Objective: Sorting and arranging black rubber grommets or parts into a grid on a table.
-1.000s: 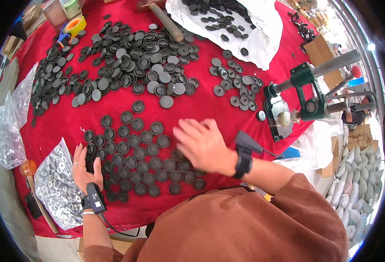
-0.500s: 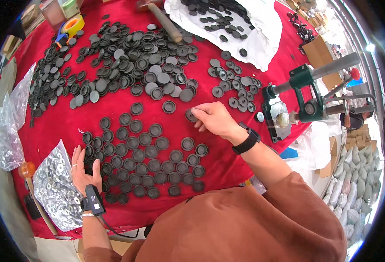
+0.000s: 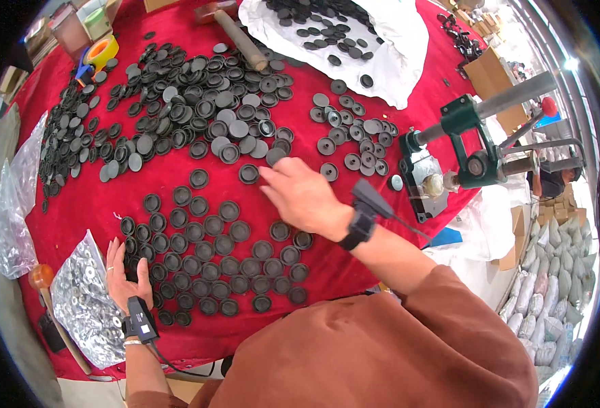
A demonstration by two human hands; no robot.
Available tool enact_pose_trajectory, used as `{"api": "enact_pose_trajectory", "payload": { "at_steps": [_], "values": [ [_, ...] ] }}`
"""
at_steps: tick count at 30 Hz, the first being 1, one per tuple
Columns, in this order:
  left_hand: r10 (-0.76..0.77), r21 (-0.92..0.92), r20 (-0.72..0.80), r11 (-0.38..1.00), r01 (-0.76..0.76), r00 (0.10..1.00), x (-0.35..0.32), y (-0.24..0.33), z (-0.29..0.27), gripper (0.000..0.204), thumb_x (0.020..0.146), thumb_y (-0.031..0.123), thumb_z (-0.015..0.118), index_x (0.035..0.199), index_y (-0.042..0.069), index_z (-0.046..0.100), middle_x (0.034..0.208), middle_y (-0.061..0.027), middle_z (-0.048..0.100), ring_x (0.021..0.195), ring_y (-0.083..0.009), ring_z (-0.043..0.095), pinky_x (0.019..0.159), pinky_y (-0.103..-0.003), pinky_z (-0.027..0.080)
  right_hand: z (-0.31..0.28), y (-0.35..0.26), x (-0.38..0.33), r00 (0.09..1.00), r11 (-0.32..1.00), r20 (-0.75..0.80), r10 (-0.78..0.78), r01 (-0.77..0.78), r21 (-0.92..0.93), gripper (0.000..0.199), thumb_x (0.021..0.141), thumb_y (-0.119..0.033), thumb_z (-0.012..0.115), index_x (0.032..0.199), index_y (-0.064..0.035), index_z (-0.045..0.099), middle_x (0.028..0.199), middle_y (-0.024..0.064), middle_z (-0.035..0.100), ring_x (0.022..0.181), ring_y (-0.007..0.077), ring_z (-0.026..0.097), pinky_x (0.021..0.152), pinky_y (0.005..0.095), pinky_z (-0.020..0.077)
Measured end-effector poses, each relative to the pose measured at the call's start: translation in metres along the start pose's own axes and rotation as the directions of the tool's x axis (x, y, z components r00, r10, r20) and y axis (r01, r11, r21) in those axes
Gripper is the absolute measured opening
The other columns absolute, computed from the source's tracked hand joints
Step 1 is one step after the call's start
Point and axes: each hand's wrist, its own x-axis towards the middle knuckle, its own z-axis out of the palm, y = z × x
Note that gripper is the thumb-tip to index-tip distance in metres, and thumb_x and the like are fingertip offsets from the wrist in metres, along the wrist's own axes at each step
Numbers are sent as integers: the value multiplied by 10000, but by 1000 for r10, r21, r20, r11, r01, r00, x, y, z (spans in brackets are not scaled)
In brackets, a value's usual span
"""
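Many round black caps cover the red cloth. My left hand [image 3: 128, 280] lies flat at the left edge of a spread of open-side-up caps [image 3: 210, 270], fingers stretched out. Above the upper right of that spread reaches my right hand [image 3: 304, 197], its fingers extended. Its fingertips are beside a single rimmed cap [image 3: 249, 174] just below the large heap of caps [image 3: 191, 92]; whether they touch it I cannot tell. Nothing shows held in that hand. Right of it, a cap with a small centre mark [image 3: 328, 171] lies near a looser group of similar caps [image 3: 366, 143].
A green hand press [image 3: 473, 139] stands at right. A white bag [image 3: 395, 41] holds more caps. At the back lies a hammer [image 3: 242, 39], with yellow tape [image 3: 101, 52] at far left. Beside my left hand are a bag of washers [image 3: 86, 296] and a mallet [image 3: 41, 277].
My right hand has moved left and slightly down, and its fingers have come away from the marked cap they were pinching. My left hand stays by the spread. The whole view has shifted slightly.
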Motion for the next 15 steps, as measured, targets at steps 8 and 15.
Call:
{"api": "enact_pose_trajectory", "payload": {
  "at_steps": [8,15],
  "values": [
    [2,-12,-7,1000,-3,1000,-3,-2,-1,483,813,207,674,1233,-8,567,1337,-190,537,1276,-364,477,1059,-444,382,-11,-17,-2,997,995,50,55,-51,-81,319,806,-212,694,1068,-46,620,906,124,517,868,312,536,697,423,491],
    [-4,28,21,1000,3,1000,-2,-2,-1,485,810,202,672,1231,-12,564,1337,-189,535,1275,-367,475,1055,-447,382,-9,9,-7,1000,994,7,-6,7,-109,210,773,-120,689,944,-37,600,906,119,523,883,311,532,711,407,491]
  ]
}}
